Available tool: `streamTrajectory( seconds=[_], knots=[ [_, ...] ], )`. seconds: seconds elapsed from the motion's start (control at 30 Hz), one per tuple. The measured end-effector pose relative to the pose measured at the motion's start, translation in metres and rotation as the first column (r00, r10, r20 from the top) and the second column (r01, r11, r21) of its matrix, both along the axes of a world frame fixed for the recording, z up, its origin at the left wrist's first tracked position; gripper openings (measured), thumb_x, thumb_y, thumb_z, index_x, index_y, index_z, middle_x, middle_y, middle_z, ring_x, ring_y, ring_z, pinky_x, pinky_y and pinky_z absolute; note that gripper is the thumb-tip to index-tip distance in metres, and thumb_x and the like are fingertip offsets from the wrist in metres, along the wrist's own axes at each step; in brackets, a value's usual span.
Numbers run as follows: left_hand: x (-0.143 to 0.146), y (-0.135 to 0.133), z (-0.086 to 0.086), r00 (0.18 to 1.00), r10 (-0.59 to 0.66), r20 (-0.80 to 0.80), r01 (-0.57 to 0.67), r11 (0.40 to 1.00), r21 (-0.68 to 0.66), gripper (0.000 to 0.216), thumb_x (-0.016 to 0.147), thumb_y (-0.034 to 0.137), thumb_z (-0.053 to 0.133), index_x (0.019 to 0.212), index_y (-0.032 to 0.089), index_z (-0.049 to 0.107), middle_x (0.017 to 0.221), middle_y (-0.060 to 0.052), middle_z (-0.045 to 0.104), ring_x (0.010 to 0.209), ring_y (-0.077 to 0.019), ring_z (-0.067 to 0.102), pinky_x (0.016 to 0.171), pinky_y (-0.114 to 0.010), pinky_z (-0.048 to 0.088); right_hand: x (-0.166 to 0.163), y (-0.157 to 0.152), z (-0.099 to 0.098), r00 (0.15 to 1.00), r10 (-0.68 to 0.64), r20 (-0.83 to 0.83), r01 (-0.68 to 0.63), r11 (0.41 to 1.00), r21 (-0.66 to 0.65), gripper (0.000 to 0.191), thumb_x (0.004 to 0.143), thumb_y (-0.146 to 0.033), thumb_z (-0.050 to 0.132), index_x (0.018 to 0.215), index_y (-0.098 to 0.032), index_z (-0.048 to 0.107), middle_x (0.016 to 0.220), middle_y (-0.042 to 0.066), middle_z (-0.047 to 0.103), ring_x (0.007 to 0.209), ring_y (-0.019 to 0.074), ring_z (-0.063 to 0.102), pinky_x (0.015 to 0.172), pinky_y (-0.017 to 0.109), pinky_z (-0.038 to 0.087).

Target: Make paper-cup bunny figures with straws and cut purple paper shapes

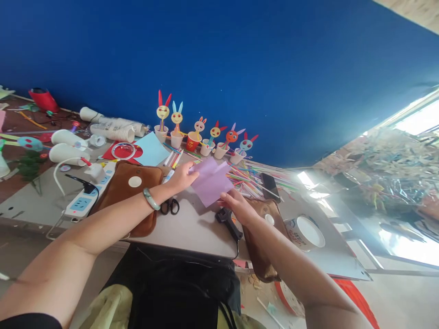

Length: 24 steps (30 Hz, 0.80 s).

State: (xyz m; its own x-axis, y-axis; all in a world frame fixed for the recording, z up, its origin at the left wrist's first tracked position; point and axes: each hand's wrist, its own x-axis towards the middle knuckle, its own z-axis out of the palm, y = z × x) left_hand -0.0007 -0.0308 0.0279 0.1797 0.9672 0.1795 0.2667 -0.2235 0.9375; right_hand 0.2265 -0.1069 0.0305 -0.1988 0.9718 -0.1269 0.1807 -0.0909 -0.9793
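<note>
A piece of purple paper (213,185) is held up over the table between my two hands. My left hand (182,177) pinches its upper left edge, and a bangle circles that wrist. My right hand (236,204) grips the lower right corner between thumb and fingers. Below the paper, close to my right hand, lies a black glue gun (230,224) with a cord. Black-handled scissors (170,206) rest on the table beneath my left wrist. Behind the paper spread many coloured pipe cleaners (247,176).
Rabbit-faced figures in paper cups (176,139) line the blue wall. Brown cushion-like pads (137,201) lie under both forearms. A power strip (82,201) and paper cups (66,154) are left; a phone (270,186) and white tub (308,233) are right.
</note>
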Motion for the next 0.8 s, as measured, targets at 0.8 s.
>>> streamTrajectory(
  seconds=[0.8],
  knots=[
    [-0.009,0.000,-0.032,0.897,-0.104,0.429,0.346,0.768,-0.538,0.042,0.059,0.038,0.090,0.095,0.020,0.075,0.090,-0.006,0.078,0.082,-0.0250,0.072,0.074,-0.036,0.058,0.008,0.030,-0.034,0.999,0.034,-0.014,-0.035,0.999,-0.037,0.043,0.071,-0.057,0.080,0.088,-0.019,0.070,0.076,0.000,0.070,0.067,0.0167,0.062,0.065,0.029,0.051]
  ],
)
